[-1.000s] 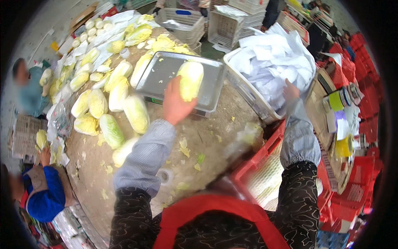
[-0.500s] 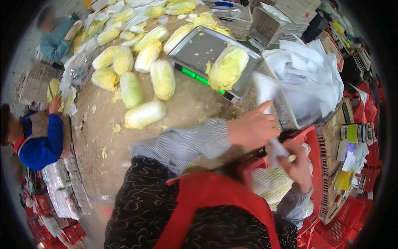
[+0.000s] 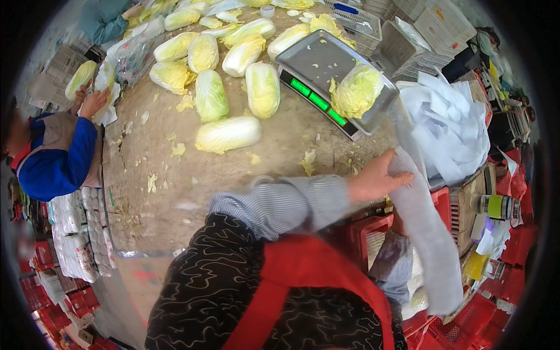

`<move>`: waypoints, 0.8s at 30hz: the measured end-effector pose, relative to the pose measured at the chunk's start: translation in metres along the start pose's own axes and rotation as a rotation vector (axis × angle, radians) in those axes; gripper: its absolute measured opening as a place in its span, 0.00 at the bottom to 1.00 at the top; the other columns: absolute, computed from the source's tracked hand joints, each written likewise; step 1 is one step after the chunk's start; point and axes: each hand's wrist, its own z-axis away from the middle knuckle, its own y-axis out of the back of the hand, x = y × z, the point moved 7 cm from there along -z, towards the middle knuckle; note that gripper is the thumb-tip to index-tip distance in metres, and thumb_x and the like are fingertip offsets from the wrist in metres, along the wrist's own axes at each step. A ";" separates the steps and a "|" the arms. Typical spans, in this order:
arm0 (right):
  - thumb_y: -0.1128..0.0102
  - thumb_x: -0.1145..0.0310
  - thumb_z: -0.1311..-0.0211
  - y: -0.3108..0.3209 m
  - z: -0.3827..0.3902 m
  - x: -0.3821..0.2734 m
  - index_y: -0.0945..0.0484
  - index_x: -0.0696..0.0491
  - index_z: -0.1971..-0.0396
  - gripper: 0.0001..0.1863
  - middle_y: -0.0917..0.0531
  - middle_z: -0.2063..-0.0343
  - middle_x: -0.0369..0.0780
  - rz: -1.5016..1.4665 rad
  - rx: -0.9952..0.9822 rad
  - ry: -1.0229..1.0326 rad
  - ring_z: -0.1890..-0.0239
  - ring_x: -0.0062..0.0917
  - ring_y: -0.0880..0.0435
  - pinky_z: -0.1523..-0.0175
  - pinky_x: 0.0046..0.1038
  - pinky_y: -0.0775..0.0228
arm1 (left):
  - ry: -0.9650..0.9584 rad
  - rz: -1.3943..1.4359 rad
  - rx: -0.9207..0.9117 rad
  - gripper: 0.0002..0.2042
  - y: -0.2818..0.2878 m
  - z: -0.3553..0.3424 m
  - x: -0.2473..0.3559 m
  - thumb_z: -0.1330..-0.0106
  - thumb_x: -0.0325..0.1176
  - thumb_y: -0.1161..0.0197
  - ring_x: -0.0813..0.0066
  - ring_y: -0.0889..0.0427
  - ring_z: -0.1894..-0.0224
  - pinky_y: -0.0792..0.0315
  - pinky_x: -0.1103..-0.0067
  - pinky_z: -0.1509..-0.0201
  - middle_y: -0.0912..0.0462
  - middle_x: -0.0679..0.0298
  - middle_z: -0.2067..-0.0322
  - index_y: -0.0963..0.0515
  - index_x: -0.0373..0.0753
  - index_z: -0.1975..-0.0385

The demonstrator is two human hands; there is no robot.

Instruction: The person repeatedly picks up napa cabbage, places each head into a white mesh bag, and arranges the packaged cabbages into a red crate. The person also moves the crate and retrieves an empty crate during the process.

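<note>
My left hand (image 3: 382,177) pinches the upper end of a white foam net sleeve (image 3: 429,239), which hangs down long and flat at the right. Only a bit of my right hand (image 3: 398,224) shows behind the sleeve's edge; its fingers are hidden. Under my right forearm is a red crate (image 3: 373,228) with net-wrapped pieces inside, partly covered. Beyond my left hand, a napa cabbage (image 3: 359,91) rests on the tray of a digital scale (image 3: 319,56) with green lit displays. A pale bin (image 3: 408,125) beside it is heaped with white foam sleeves (image 3: 449,119).
Several napa cabbages (image 3: 228,134) lie across the worktable (image 3: 157,137) among leaf scraps. At the left, a person in blue sleeves (image 3: 61,154) handles a cabbage (image 3: 80,80); another person's sleeve (image 3: 108,26) shows farther back. Jars (image 3: 499,206) stand at the right.
My left hand has moved slightly right, and the foam sleeve now hangs stretched out from it. My right hand, visible before over the crate, is now mostly behind the sleeve. The view has shifted.
</note>
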 end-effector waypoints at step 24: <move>0.50 0.54 0.29 0.052 -0.082 0.017 0.29 0.60 0.40 0.27 0.22 0.45 0.47 -0.659 -0.752 -0.237 0.44 0.33 0.23 0.37 0.35 0.33 | 0.517 0.307 -0.391 0.12 0.106 -0.060 -0.004 0.37 0.38 0.32 0.79 0.19 0.67 0.25 0.79 0.61 0.15 0.64 0.68 0.16 0.35 0.62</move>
